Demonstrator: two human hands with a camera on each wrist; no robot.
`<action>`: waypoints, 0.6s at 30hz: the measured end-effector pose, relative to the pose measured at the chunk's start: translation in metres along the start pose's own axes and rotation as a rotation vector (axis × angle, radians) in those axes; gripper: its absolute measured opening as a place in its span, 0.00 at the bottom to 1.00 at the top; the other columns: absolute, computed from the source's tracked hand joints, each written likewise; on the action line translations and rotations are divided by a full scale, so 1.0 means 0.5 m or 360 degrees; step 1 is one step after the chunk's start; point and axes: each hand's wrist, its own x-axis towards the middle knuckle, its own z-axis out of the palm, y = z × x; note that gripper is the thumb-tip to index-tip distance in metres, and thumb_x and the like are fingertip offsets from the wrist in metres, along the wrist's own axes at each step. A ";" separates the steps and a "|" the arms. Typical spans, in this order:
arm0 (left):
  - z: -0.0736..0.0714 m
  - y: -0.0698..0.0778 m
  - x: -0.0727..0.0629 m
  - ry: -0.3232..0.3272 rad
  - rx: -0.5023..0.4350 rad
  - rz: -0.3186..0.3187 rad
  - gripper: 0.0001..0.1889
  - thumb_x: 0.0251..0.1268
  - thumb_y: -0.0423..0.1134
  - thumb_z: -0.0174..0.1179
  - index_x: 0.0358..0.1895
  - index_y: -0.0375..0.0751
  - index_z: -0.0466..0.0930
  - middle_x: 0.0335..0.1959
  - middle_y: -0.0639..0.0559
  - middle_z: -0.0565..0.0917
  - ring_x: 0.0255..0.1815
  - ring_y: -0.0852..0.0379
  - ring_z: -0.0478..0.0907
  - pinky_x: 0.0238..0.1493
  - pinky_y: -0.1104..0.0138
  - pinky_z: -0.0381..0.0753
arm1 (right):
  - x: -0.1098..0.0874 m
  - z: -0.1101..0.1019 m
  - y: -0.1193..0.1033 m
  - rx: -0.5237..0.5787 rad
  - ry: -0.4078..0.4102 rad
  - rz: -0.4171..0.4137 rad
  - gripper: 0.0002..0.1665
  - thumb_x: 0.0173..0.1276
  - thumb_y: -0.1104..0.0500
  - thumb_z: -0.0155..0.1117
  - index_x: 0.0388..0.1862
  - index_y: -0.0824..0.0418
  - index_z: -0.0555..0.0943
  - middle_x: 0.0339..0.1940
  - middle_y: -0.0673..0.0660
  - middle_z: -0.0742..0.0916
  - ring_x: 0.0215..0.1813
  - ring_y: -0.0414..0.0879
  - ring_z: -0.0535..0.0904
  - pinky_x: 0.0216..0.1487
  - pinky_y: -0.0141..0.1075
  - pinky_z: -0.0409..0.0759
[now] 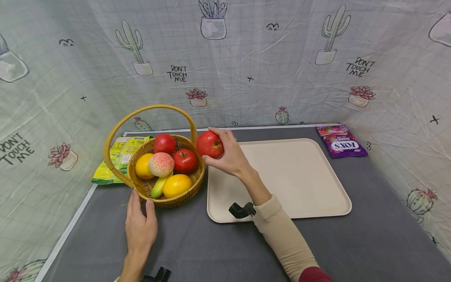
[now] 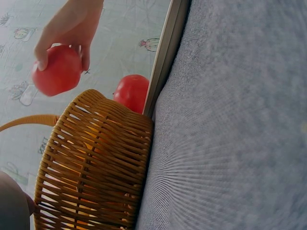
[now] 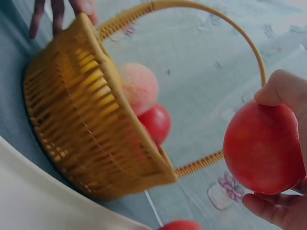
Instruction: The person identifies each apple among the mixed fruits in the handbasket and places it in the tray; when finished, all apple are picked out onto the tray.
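Note:
My right hand grips a red apple between thumb and fingers, just right of the wicker basket. In the right wrist view, the apple is held apart from the basket. My left hand touches the basket's front left rim with extended fingers, the thumb spread to the side. Inside lie two red fruits, a peach, two yellow-orange fruits and a yellow-green banana, partly covered. Past the basket, another red fruit shows in the left wrist view.
A beige tray lies on the grey table to the right of the basket. Behind the basket is a yellow-green packet; a purple Fox's packet lies at the back right. The basket's tall handle arches over the fruit. Printed cloth surrounds the table.

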 end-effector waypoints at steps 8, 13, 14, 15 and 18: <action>0.000 -0.001 -0.001 0.0004 -0.0007 0.0007 0.35 0.79 0.49 0.46 0.80 0.35 0.48 0.80 0.34 0.55 0.81 0.36 0.54 0.79 0.42 0.52 | 0.006 -0.028 0.028 -0.0041 0.0127 0.0118 0.47 0.54 0.43 0.70 0.73 0.50 0.66 0.67 0.57 0.76 0.63 0.52 0.74 0.59 0.52 0.82; 0.000 0.000 -0.001 -0.0001 -0.0006 0.0001 0.35 0.79 0.49 0.46 0.80 0.35 0.48 0.80 0.34 0.55 0.81 0.36 0.53 0.79 0.43 0.52 | 0.008 -0.044 0.039 -0.0041 0.0170 0.0230 0.46 0.54 0.42 0.70 0.72 0.51 0.67 0.66 0.58 0.77 0.62 0.54 0.76 0.58 0.53 0.82; 0.000 0.001 0.000 -0.0003 -0.0005 -0.0002 0.35 0.79 0.49 0.47 0.80 0.35 0.48 0.80 0.34 0.55 0.81 0.36 0.53 0.79 0.43 0.52 | 0.008 -0.048 0.042 -0.0039 0.0178 0.0255 0.46 0.54 0.42 0.70 0.71 0.51 0.67 0.66 0.58 0.78 0.62 0.55 0.77 0.58 0.54 0.82; 0.000 0.001 0.000 -0.0004 -0.0002 -0.0004 0.35 0.79 0.49 0.46 0.80 0.35 0.48 0.80 0.34 0.55 0.81 0.36 0.53 0.79 0.43 0.52 | 0.007 -0.052 0.044 -0.0039 0.0186 0.0278 0.46 0.54 0.42 0.70 0.71 0.52 0.67 0.65 0.58 0.78 0.61 0.55 0.77 0.57 0.54 0.83; 0.000 0.001 0.000 -0.0003 0.0001 -0.0008 0.35 0.79 0.49 0.46 0.80 0.35 0.48 0.80 0.34 0.55 0.81 0.36 0.53 0.79 0.43 0.52 | 0.007 -0.063 0.055 -0.0036 0.0211 0.0333 0.45 0.55 0.41 0.69 0.70 0.52 0.68 0.64 0.58 0.80 0.60 0.56 0.78 0.56 0.54 0.83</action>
